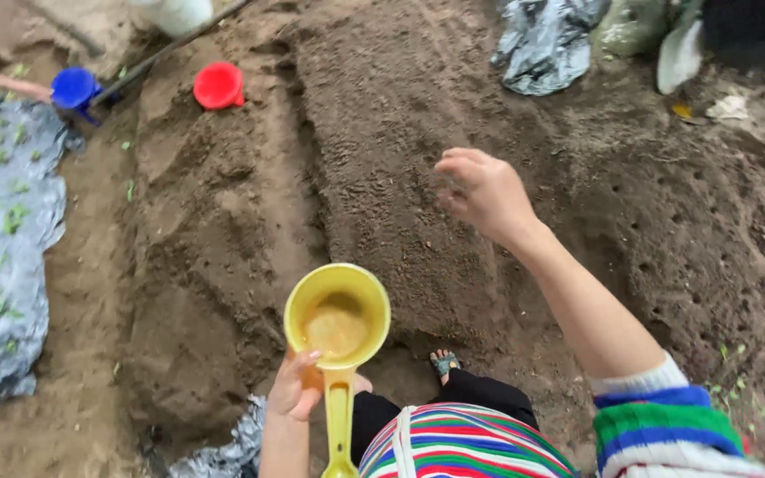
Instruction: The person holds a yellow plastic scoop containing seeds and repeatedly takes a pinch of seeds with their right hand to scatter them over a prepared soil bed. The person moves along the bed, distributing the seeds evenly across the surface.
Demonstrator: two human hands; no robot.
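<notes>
My left hand (296,388) grips the handle of a yellow scoop (338,312) near the bottom centre; the scoop's bowl holds a pale sandy heap. My right hand (482,190) is stretched out over a raised bed of dark soil (382,133), fingers curled loosely together and pointing down; I cannot tell whether anything is pinched in them. My striped sleeve and striped clothing fill the lower right, and one foot shows on the earth below the scoop.
A red cup (219,86) and a blue cup (74,88) lie at the upper left beside a long pole. Silver-grey plastic sheeting with small green seedlings (2,239) covers the left bed. Crumpled dark plastic (542,44) lies at the top. Another person's arm reaches in at far left.
</notes>
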